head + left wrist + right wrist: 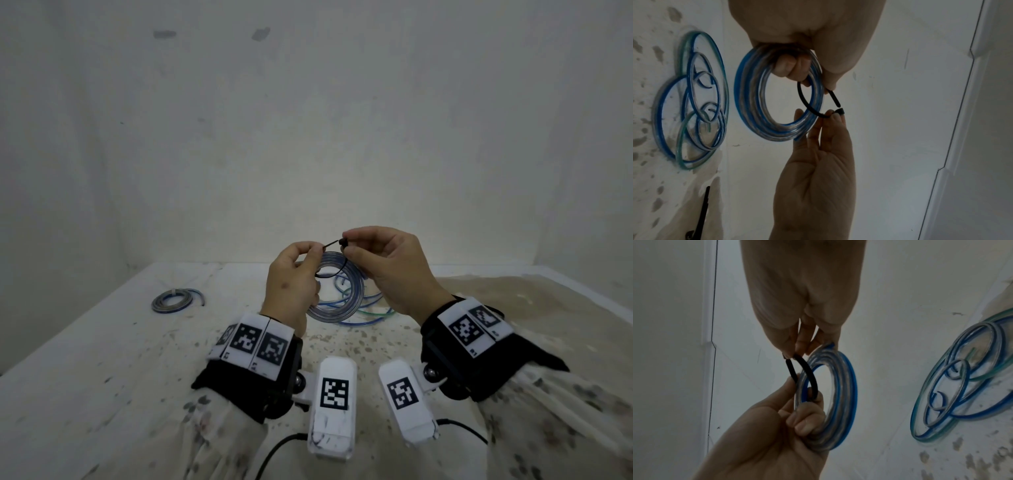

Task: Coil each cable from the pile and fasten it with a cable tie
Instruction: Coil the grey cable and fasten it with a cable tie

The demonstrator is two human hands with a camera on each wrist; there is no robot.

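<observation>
Two hands raised above the table [102,342], working one coil. Left hand [291,284] grips the coil [337,301], a ring of clear and blue cable held upright in the air, fingers curled through its middle and round the bundle. Same hand pinches the tail of the black tie [330,244] between thumb and forefinger. Right hand [387,267] pinches the tie's head end between thumb and fingertips; remaining fingers loosely curled.

Tie loops through the coil's opening and round one side of the bundle. In the left wrist view its pointed tail sits just beside the head, tip not clearly inside; I cannot tell whether it has entered.

Pile [363,305] of loose blue and green cable lies on the table behind and below the hands, loops overlapping. Finished coil [173,300] lies flat well to the left, apart from the pile, a pale band round it.

Spare tie [702,209] lies on the table near the pile, seen from the left wrist. Table surface white, speckled and stained.
</observation>
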